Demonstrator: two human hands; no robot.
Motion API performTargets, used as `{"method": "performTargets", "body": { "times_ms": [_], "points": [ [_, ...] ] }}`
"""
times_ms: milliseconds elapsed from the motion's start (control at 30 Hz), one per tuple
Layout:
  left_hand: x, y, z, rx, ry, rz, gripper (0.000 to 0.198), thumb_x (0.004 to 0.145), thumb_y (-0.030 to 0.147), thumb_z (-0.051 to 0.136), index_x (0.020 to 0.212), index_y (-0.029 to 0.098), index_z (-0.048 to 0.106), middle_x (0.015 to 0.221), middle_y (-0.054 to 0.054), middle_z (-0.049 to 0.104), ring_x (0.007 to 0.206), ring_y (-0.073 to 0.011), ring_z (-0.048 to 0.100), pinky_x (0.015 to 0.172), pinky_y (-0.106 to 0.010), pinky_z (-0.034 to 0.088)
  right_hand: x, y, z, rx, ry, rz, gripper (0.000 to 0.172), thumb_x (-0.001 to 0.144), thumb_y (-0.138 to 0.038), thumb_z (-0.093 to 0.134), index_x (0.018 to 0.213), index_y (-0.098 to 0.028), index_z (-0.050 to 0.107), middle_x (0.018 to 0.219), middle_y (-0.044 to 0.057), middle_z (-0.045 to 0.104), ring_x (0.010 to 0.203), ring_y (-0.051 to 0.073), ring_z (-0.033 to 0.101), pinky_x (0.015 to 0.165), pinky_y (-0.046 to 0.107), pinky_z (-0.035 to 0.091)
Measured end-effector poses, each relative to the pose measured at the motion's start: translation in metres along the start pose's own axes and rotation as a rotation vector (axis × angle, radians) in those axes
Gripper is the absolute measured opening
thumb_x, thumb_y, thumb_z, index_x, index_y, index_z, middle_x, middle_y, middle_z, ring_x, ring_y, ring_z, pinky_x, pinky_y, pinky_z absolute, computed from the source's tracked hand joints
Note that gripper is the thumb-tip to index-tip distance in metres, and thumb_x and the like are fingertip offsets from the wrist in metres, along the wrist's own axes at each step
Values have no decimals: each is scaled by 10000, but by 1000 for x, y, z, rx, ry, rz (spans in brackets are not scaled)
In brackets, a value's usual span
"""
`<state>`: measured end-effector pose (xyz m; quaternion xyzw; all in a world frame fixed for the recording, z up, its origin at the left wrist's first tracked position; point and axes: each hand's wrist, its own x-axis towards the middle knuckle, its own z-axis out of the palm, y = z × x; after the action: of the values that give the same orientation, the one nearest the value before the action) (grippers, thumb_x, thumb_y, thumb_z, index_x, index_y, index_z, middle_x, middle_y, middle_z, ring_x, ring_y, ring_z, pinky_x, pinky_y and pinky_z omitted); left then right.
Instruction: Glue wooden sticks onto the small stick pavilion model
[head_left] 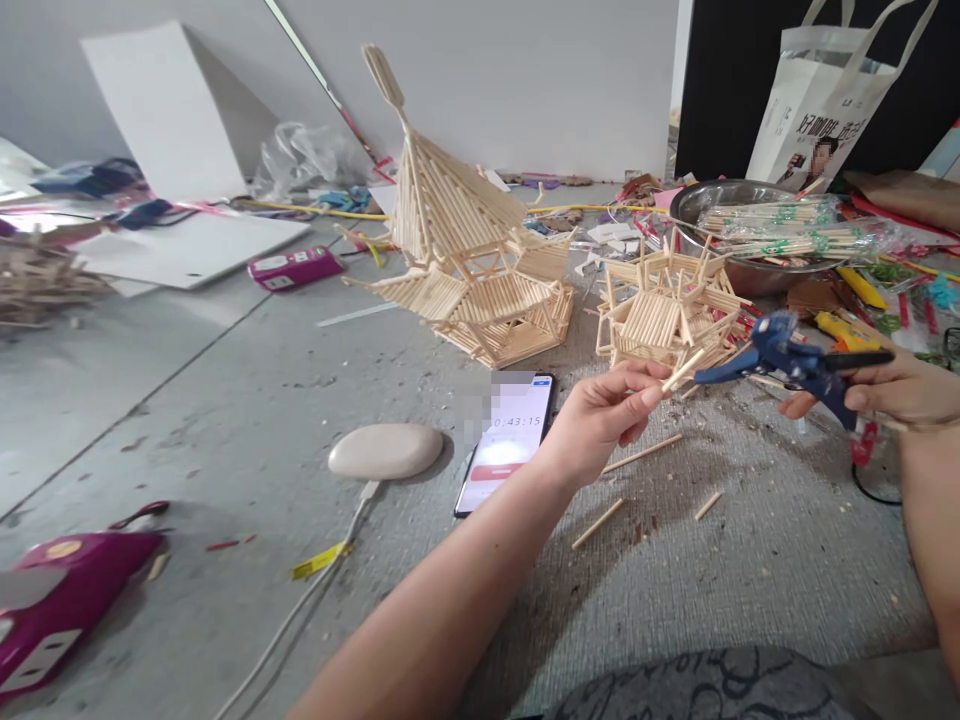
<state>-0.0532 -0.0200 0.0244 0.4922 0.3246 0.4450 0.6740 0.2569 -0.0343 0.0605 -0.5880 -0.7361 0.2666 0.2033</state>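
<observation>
My left hand (607,410) pinches a short wooden stick (684,370) between thumb and fingers, held above the grey mat. My right hand (892,392) grips a blue glue gun (787,362), its nozzle pointing left and almost touching the tip of the stick. Just behind the stick sits a small stick-built frame structure (664,315). A larger stick pagoda with a pointed roof (465,250) stands further back at the centre.
Several loose sticks (641,453) lie on the mat. A phone showing a timer (510,440) and a smooth pebble-shaped object (386,450) lie to the left. A metal bowl (720,195) holds packed sticks. A white bag (832,90) stands behind it. Magenta boxes (67,590) sit nearby.
</observation>
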Motion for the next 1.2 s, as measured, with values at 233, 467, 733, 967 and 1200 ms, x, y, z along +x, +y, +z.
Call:
{"method": "performTargets", "body": {
  "times_ms": [233, 467, 733, 967, 1200],
  "points": [
    [-1, -2, 1, 11, -22, 32, 187, 645, 360, 713, 640, 175, 690, 1022, -62, 585, 452, -5, 383, 352, -183, 229, -13, -3, 1, 278, 91, 55, 431, 695, -646, 532, 822, -253, 657, 806, 122, 661, 866, 284, 620, 772, 466, 369],
    [-2, -1, 3, 199, -15, 183, 159, 715, 339, 656, 629, 210, 692, 684, -85, 599, 1074, -227, 491, 531, -214, 401, -17, -17, 3, 763, -43, -51, 312, 683, -577, 603, 793, -287, 641, 512, 1, 560, 517, 136, 568, 756, 441, 376],
    [-3, 0, 2, 242, -117, 190, 187, 726, 340, 654, 598, 205, 680, 478, -36, 510, 1011, -245, 539, 758, -326, 430, -18, -40, 25, 897, -162, 72, 346, 614, -601, 588, 719, -271, 581, 390, -45, 443, 392, 113, 464, 633, 375, 407],
    [-11, -7, 16, 103, -236, -3, 205, 660, 365, 701, 630, 165, 671, 770, -37, 579, 525, -63, 423, 474, -220, 321, -7, -47, 42, 1040, -116, -40, 335, 756, -569, 497, 730, -255, 611, 477, -32, 442, 454, 117, 428, 570, 332, 400],
    [-18, -11, 23, 80, -206, -23, 189, 693, 336, 677, 665, 151, 646, 665, 4, 534, 547, -60, 410, 521, -209, 339, 10, -50, 74, 1211, -208, -120, 269, 654, -480, 616, 839, -284, 608, 1123, 38, 581, 1059, 240, 517, 867, 419, 405]
  ]
}}
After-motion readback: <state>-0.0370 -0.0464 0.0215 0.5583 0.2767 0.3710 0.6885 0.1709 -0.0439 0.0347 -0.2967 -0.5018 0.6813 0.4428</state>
